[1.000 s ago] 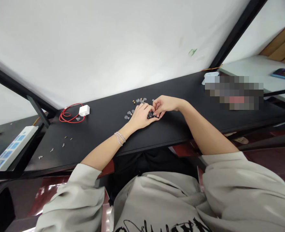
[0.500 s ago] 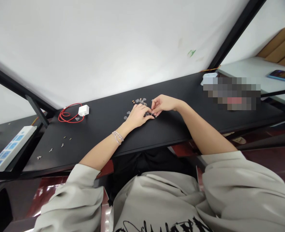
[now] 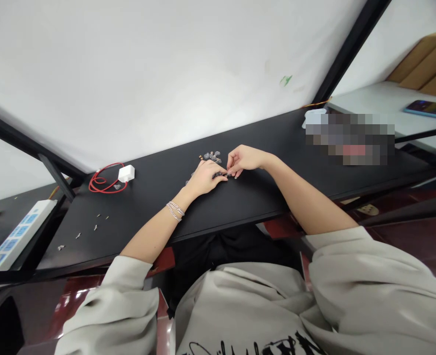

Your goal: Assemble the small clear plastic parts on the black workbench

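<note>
Head camera view, directed forward and down: a person's two forearms extend from pale grey sweatshirt sleeves (image 3: 129, 301) over a long matte-black tabletop (image 3: 240, 197).

Grip state: the left hand (image 3: 205, 178) is curved and palm-down, with its fingers closed over a small dark elongated part (image 3: 220, 175). The right hand (image 3: 245, 160) is nearly closed, its thumb and fingertips pinched at the right end of the same part. Both hands hold this part between them, and its exact type and material cannot be determined at this resolution.

Part location: the dark part sits just above the tabletop, between the two hands. A cluster of small translucent grey parts (image 3: 212, 157) lies on the tabletop just beyond the left hand's fingers, with a few small brass-coloured pieces at its left edge.

Surroundings: a thin silver multi-strand bracelet (image 3: 175, 210) encircles the left wrist. Farther left on the tabletop lie a coiled red cable (image 3: 101, 185) joined to a white cube-shaped power adapter (image 3: 126, 173), and several small pale pieces (image 3: 92, 224) scattered near the front edge. A white power strip with blue switches (image 3: 25, 234) rests on a lower dark surface at far left. A pixelated patch (image 3: 351, 138) obscures the objects at the tabletop's right end. A smartphone (image 3: 430, 109) lies on a white shelf beyond it.
</note>
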The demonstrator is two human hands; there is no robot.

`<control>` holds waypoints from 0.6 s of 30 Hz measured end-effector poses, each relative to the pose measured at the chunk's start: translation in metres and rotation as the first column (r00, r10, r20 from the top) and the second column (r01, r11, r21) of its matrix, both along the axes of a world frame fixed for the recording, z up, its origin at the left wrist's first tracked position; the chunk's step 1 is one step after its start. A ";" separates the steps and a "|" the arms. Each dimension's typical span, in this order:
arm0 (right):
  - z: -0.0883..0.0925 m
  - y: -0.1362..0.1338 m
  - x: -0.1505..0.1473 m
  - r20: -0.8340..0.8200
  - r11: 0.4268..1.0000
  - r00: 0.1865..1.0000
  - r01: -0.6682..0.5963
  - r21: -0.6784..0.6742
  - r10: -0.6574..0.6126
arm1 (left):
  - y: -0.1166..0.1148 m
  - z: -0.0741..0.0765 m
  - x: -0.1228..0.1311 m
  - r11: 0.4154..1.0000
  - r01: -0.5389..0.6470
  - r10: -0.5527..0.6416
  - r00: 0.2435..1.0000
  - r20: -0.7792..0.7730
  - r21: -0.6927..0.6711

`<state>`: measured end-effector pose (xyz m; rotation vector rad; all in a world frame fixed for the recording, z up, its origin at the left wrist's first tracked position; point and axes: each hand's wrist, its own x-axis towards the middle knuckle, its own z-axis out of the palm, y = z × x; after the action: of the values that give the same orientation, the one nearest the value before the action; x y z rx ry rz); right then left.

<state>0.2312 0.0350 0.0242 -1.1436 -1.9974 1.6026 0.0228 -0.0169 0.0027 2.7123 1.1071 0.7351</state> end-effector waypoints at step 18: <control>-0.006 0.005 -0.008 0.056 0.984 0.997 0.043 0.171 -0.053 | -0.004 -0.003 0.000 0.989 -0.107 0.108 0.994 0.001 0.098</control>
<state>0.2236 0.0400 0.0185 -1.1778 -2.0820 1.3599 0.0229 -0.0212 -0.0004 2.7526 1.2592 0.8203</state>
